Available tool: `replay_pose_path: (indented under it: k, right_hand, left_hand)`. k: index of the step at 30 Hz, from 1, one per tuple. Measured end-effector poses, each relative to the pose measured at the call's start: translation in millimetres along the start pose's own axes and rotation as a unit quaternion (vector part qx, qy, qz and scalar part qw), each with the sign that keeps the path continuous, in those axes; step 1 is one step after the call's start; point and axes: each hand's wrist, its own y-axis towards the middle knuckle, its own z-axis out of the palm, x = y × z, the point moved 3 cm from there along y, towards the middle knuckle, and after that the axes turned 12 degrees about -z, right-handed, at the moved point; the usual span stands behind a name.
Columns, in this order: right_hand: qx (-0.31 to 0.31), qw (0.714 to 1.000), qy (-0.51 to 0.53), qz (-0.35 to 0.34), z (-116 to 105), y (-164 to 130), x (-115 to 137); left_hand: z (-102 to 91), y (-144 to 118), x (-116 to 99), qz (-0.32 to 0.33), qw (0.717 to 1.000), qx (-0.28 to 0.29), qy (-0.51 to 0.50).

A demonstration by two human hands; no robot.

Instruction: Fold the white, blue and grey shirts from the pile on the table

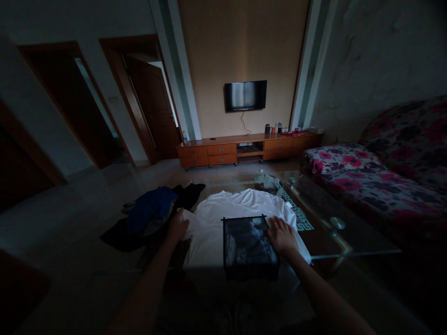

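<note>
A white T-shirt lies spread on the glass coffee table, its neckline toward the far side. On the middle of it rests a dark rectangular panel with a glossy face and small projecting bits at its far corners. My left hand pinches the shirt's left sleeve, lifting it slightly. My right hand lies palm down, fingers stretched, across the panel's right edge and the shirt beside it. The shirt's part under the panel is hidden.
A heap of dark and blue clothes sits left of the shirt. The glass table extends right, toward a flowered sofa. Crumpled clear plastic lies at its far side. Beyond stand a low wooden cabinet and a wall television.
</note>
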Motion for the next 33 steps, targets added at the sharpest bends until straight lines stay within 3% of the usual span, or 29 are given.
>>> replay_pose_path:
  k: [3,6,9,12,15,19,22,26,33]
  right_hand:
    - [0.002,1.000,-0.003,0.000,2.3,0.6,-0.5]
    - [-0.005,1.000,-0.006,0.002,5.2,1.4,-1.2]
    - [-0.003,1.000,-0.007,0.005,8.0,1.7,-2.2]
    - [-0.003,1.000,-0.008,0.003,8.6,1.8,-2.9]
    - [-0.003,1.000,-0.013,0.002,8.1,2.1,-3.0]
    - [0.005,1.000,-0.015,0.001,9.5,2.6,-2.9]
    - [0.016,1.000,-0.015,-0.002,12.8,2.3,-2.7]
    - [0.029,0.999,-0.017,-0.003,14.6,-0.8,0.7]
    - [0.044,0.999,-0.009,-0.011,5.4,-7.0,14.8]
  left_hand:
    - [-7.9,-4.2,-20.3,0.063,0.998,-0.010,0.008]
    - [-5.3,-24.1,-58.8,0.166,0.986,0.011,0.030]
    - [16.5,-61.4,-96.4,0.277,0.954,0.085,0.078]
    - [44.8,-99.1,-113.2,0.337,0.920,0.173,0.105]
    - [57.5,-114.3,-111.5,0.344,0.910,0.213,0.086]
    - [49.7,-98.1,-93.5,0.294,0.945,0.141,0.019]
    - [53.0,-85.5,-67.8,0.225,0.965,0.107,0.081]
    - [65.6,-82.1,-37.8,0.192,0.955,0.114,0.194]
    - [55.1,-69.0,-27.5,0.127,0.953,0.112,0.250]
